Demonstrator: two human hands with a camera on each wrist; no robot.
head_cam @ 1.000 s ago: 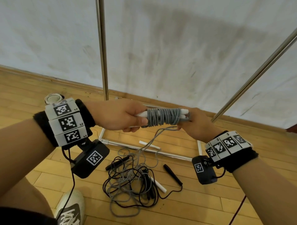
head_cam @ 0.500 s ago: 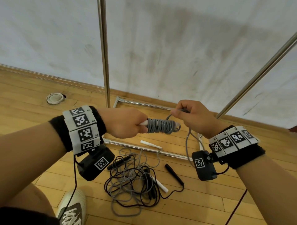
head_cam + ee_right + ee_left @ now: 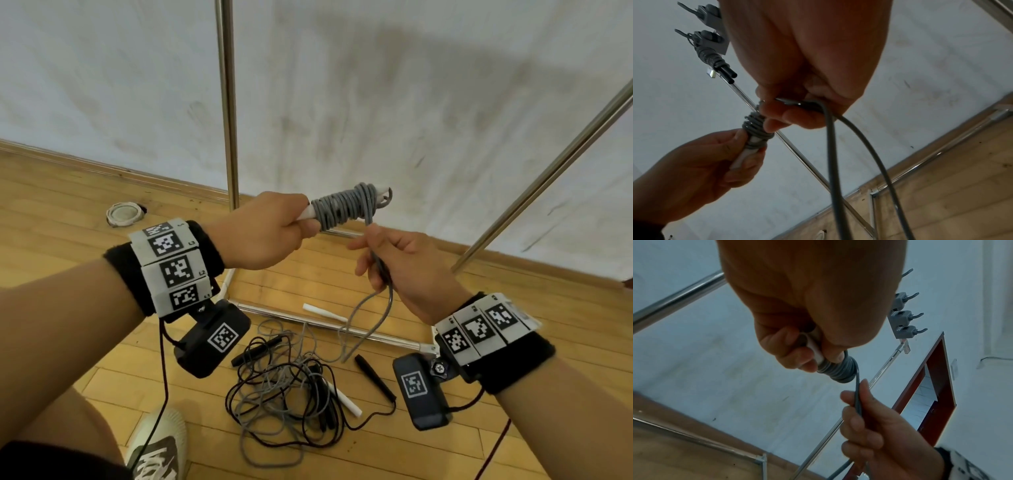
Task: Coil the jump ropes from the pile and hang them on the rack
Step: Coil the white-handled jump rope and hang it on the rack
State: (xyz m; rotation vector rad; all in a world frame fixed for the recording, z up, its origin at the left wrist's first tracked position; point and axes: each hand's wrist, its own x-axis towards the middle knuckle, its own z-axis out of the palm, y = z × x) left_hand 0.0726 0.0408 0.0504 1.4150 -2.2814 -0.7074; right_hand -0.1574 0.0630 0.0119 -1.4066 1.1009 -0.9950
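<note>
I hold bundle (image 3: 346,209) by white handles, left hand (image 3: 263,233) fingers wrapped tight. Bundle axis runs up-right from left hand. Right hand (image 3: 400,270) just below bundle's far end, fingers clamping loose cord (image 3: 373,308), nearer for next wrap.

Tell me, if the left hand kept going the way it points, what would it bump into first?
Probably the wall. The left hand aims the rope bundle up and rightward; nothing shows between, though depth is unclear.
</note>
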